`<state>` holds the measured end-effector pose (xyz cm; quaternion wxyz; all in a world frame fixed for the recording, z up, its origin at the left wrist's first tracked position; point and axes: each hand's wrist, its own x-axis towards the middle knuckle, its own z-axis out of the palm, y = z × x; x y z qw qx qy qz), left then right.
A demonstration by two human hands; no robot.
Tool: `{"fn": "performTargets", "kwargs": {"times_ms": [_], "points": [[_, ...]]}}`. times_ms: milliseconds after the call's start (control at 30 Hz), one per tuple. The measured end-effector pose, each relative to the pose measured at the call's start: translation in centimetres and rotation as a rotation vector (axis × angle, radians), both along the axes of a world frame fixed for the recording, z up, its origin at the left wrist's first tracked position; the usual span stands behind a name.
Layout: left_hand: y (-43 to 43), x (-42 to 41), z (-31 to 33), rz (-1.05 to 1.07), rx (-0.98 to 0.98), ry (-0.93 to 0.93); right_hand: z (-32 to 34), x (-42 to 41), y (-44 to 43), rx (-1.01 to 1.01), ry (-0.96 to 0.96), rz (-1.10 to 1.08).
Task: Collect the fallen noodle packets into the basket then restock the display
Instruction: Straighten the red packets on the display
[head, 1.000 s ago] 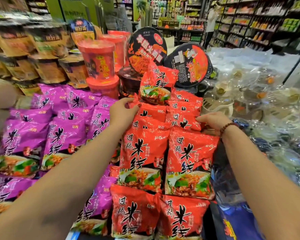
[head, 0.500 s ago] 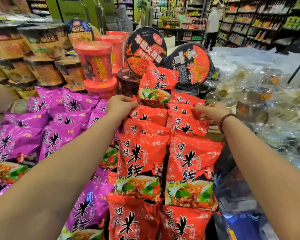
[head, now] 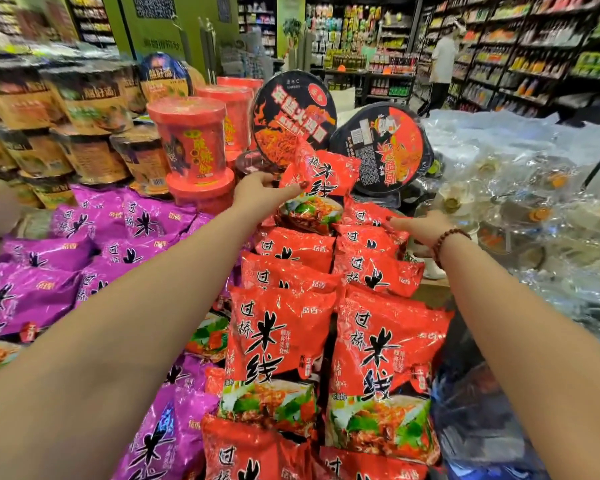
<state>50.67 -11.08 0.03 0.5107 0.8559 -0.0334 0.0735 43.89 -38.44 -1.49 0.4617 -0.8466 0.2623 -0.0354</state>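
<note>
So, quick rundown, biggest to smallest:

1. Store shelves [head: 534, 46] fill the bkgd, w/ a person [head: 442, 64] standing way down the aisle at the back.
2. Red noodle packets [head: 281, 327] – the task stuff – sit in two overlapping columns in the middle of the display, running from the bottom edge up toward the hands.
3. Purple packets [head: 35, 296] are spread out just left of the red ones, same kind of overlapping rows.
4. Clear-wrapped bowls [head: 534, 209] are piled on the right side, all shiny plastic, can't make out much more.
5. Brown noodle bowls [head: 84, 109] are stacked at the back left, pretty blurry tbh.
6. Red tubs [head: 191, 143] are stacked two high behind the purple packs, w/ more red ones behind them.
7. Two black round bowls [head: 293, 112] are propped on edge at the back, lids facing the cam.
8. Top red packet [head: 329, 171] stands tilted at the head of the red columns, right in front of the black bowls.
9. Left hand [head: 260, 195] pinches that top packet by its left edge – thumb in front, fingers behind.
10. Right hand [head: 426, 226] has its fingers fairly straight, pointing left, tips resting on the top pack of the right column, not wrapped round anything.
11. Bead bracelet [head: 445, 240] on the right wrist.
</note>
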Motion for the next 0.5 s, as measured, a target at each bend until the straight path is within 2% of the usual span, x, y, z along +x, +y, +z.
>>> {"fn": "performTargets", "kwargs": {"times_ms": [100, 300, 400, 500], "points": [[-0.5, 1.5, 0.1, -0.015, 0.041, 0.038, -0.5, 0.5, 0.0, 0.144, 0.047, 0.044], [-0.8, 2.2, -1.2, -0.105, 0.18, -0.027, -2.2, 1.6, -1.2, 0.093, 0.022, 0.061], [-0.6, 1.9, -1.1, -0.086, 0.142, -0.068, -2.4, 1.7, -1.6, 0.083, -0.004, 0.077], [0.7, 1.8, -1.6, -0.127, 0.003, -0.066, -2.6, 2.0, -1.7, 0.028, 0.014, 0.102]]}}
